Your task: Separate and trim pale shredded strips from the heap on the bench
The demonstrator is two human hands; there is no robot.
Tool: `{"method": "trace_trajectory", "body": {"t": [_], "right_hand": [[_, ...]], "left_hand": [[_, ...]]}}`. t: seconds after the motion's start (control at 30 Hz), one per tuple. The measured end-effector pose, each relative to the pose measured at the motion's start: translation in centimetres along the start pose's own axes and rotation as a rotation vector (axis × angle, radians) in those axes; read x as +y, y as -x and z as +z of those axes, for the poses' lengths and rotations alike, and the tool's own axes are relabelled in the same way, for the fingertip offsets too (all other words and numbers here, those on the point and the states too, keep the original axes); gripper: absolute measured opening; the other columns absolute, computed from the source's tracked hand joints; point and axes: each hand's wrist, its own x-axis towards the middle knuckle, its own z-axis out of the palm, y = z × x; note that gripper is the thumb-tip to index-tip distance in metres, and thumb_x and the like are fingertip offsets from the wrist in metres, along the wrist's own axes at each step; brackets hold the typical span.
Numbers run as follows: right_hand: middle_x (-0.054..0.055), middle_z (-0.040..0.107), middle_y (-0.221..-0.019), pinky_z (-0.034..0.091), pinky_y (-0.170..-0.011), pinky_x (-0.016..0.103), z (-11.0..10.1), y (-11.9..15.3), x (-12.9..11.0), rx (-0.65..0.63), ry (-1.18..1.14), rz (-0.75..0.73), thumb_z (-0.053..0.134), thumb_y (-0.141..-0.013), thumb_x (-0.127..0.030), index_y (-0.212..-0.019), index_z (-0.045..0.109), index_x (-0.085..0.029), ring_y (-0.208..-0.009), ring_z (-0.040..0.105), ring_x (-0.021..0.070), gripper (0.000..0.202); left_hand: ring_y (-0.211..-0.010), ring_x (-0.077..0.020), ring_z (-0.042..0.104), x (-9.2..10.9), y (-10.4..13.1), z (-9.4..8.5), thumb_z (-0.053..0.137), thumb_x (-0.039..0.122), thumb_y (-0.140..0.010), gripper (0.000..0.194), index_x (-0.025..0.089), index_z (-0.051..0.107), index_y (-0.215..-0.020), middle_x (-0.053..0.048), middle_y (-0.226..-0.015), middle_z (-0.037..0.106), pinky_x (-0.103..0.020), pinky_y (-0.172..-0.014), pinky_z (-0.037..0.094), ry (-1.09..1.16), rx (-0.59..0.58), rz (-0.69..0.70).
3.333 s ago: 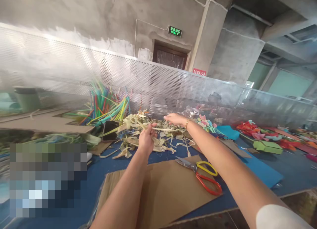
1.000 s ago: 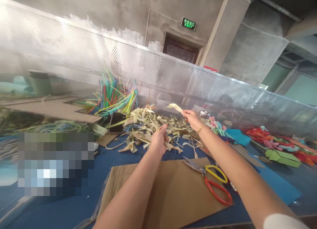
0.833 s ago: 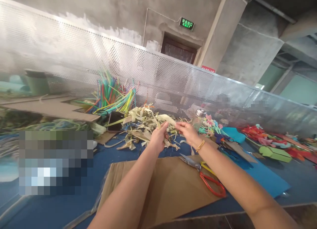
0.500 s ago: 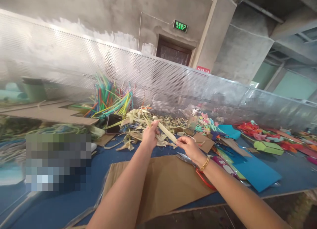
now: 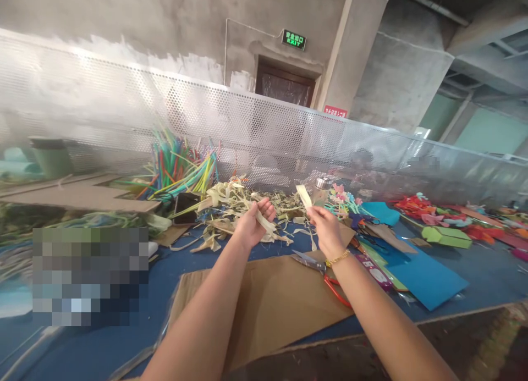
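Note:
In the head view, my right hand (image 5: 326, 230), a gold bracelet at its wrist, pinches a short, pale husk strip (image 5: 304, 196) that points up and to the left. Loosely curled, my left hand (image 5: 254, 225) has another pale husk strip (image 5: 266, 222) in its fingers. Behind both hands spreads a heap of dried, cream-coloured husk pieces (image 5: 220, 198). Below them, scissors with red handles (image 5: 310, 261) lie on a flat brown cardboard sheet (image 5: 284, 309), partly beside my right wrist.
A glass jar with a metal lid (image 5: 322, 189) stands behind my right hand. Bundled colourful pipe cleaners (image 5: 173, 164) are at back left, beside a dark phone-like object (image 5: 186, 208). Blue sheets (image 5: 433, 276) and red craft pieces (image 5: 412, 208) lie right. A perforated metal barrier (image 5: 231, 117) runs behind.
Before, one long strip was stretched between both hands. Now the hands are farther apart, each with a pale piece. My right hand has risen and turned upward; my left fingers have loosened.

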Motion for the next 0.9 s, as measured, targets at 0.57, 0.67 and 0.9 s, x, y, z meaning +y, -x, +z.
{"method": "trace_trajectory", "body": {"t": [0.57,0.67,0.9], "right_hand": [[0.003,0.067,-0.072,0.043,-0.066,0.027,5.4,3.3,1.1,-0.332,0.275,-0.183,0.058,-0.078,-0.026,-0.075,0.067,-0.018,-0.067,0.058,0.0158,0.012],[0.0,0.063,-0.065,0.042,-0.061,0.025,5.8,3.5,1.8,-0.402,0.078,0.041,0.06,-0.073,-0.027,-0.07,0.064,-0.017,-0.06,0.055,0.0137,0.011],[0.002,0.067,-0.071,0.043,-0.064,0.025,6.0,3.3,2.4,-0.417,-0.057,0.126,0.064,-0.072,-0.037,-0.075,0.066,-0.016,-0.065,0.057,0.0141,0.021]], "left_hand": [[-0.108,-0.0209,0.063,-0.7,0.3,0.1,0.04,0.026,-0.096,0.03,0.018,0.06,-0.116,-0.009,-0.114,0.067,-0.039,-0.097,0.048,-0.146,-0.178,-0.022],[-0.096,-0.0184,0.067,-0.8,0.4,0.0,0.043,0.021,-0.094,0.026,0.017,0.061,-0.112,-0.007,-0.094,0.07,-0.038,-0.095,0.05,-0.136,-0.168,-0.029],[-0.093,-0.0167,0.067,-1.0,0.5,-0.1,0.051,0.014,-0.089,0.017,0.016,0.064,-0.101,-0.006,-0.098,0.07,-0.037,-0.098,0.048,-0.225,-0.079,0.045]]}}
